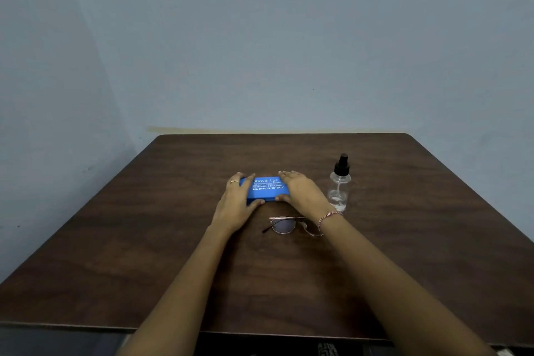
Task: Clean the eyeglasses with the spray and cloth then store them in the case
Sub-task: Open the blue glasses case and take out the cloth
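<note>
- Nearest the camera are the two forearms, reaching out over the table (144, 240) toward the blue case (267, 188), which I'll use as the landmark for everything.
- The left hand (235, 201) clasps the case's left end, thumb on the near edge and fingers over the top and far side.
- The right hand (300, 192) does the same on the right end, thumb at the near edge, fingers draped over the lid. A bracelet (329, 218) sits on that wrist.
- The case looks closed and rests flat on the table. White print on the lid, too blurry to read properly.
- The glasses (289, 225) lie just on the camera side of the case, partly under the right wrist, not touched as far as I can tell.
- The spray (339, 185) stands upright to the right of the case, close to the right hand.
- No cloth anywhere in sight. My guess is it's inside the case, so opening it looks like the step in hand.
- What could go sideways: the right wrist hangs right over the glasses, so dropping or dragging it back could press or scrape the lenses.
- Also, if the lid pops suddenly, the right elbow or hand could jerk outward and knock the spray over. And the case could slide on that smooth top.
</note>
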`<state>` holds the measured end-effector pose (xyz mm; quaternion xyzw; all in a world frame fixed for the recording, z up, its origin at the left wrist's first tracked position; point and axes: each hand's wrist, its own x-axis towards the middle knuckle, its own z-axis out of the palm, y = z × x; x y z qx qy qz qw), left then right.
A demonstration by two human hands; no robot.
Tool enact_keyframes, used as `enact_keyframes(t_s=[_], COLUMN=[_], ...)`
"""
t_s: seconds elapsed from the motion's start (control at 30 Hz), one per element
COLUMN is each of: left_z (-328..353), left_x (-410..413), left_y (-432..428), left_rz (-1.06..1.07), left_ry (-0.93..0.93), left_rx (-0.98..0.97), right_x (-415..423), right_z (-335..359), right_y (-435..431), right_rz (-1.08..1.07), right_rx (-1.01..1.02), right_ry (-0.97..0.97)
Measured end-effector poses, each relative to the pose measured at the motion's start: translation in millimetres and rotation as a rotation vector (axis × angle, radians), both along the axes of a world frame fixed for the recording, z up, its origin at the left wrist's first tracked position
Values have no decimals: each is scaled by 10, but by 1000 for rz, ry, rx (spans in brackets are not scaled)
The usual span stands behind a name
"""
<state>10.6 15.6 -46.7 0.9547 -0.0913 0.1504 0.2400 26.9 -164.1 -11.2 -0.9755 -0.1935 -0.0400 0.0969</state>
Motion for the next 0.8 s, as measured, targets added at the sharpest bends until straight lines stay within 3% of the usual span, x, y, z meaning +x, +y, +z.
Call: enact_keyframes(t_s=[0.57,0.8], left_z=[15,62], left_x=[-70,-37], left_y=[300,387], left_rz=[71,95], left_ry=[-14,-2], left_rx=[-274,-320], right_x=[-55,22], right_z=[89,-56], right_y=[355,414], right_rz=[101,195], right_rx=[-278,-470], right_ry=[-97,-346])
